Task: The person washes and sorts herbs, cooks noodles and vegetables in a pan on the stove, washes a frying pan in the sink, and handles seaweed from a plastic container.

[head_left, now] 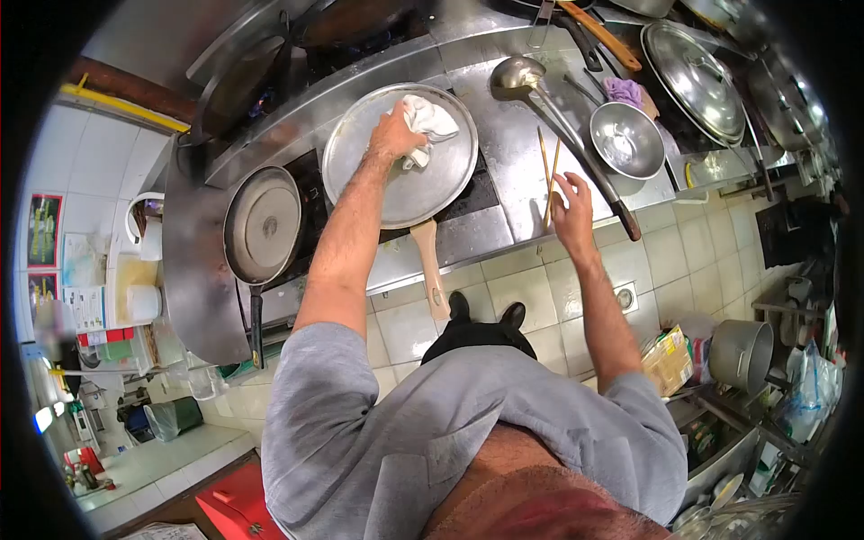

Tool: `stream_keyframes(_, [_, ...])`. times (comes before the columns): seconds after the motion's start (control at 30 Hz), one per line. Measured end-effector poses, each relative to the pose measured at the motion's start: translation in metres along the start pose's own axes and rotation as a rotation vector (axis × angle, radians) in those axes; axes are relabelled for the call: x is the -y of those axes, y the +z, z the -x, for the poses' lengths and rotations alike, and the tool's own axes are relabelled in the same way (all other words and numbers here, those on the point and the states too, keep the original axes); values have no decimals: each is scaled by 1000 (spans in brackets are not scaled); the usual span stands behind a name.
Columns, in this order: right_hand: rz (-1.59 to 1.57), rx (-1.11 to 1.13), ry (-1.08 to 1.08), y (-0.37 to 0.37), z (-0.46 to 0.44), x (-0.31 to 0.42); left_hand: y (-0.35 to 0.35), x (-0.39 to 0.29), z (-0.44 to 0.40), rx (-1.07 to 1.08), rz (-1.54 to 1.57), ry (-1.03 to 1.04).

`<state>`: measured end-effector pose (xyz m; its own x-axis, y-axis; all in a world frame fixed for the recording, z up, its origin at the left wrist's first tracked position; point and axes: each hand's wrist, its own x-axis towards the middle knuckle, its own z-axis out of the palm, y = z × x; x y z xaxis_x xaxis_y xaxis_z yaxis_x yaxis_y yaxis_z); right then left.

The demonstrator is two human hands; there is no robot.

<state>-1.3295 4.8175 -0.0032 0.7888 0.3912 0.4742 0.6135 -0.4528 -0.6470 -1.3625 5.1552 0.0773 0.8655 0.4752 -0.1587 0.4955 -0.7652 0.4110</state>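
One head-worn camera looks steeply down over the wearer's chest and counter [531,202].

Bright, steel glare — wide-angle distortion, dark corners

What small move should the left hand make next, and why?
I'd probably slide the left hand with its bunched white cloth toward the near side of the wide pan, by the wooden handle. The cloth covers only a patch toward the far side, and nothing rests on the nearer surface, so the way looks free.
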Motion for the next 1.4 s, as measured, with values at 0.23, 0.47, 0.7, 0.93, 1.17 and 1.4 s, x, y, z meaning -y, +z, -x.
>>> stream_keyframes(0.23, [-478,168,110,13,77,119,-30,43,178,-521,146,282])
stream_keyframes(0.47, [-670,678,-141,-50,155,175,-1,113,556,-1047,161,-573])
stream_keyframes(0.7, [-746,990,-324,-40,239,222,18,188,923,-1596,-313,-1238])
stream_keyframes(0.93, [-693,1136,-256,30,380,312,15,238,1224,-1425,-401,-2017])
stream_keyframes(1.17, [-524,1370,-318,64,511,394,-16,312,1407,-893,-321,-2444])
stream_keyframes(1.4, [-313,1330,-465,62,537,423,-36,366,1474,-410,-1,-2360])
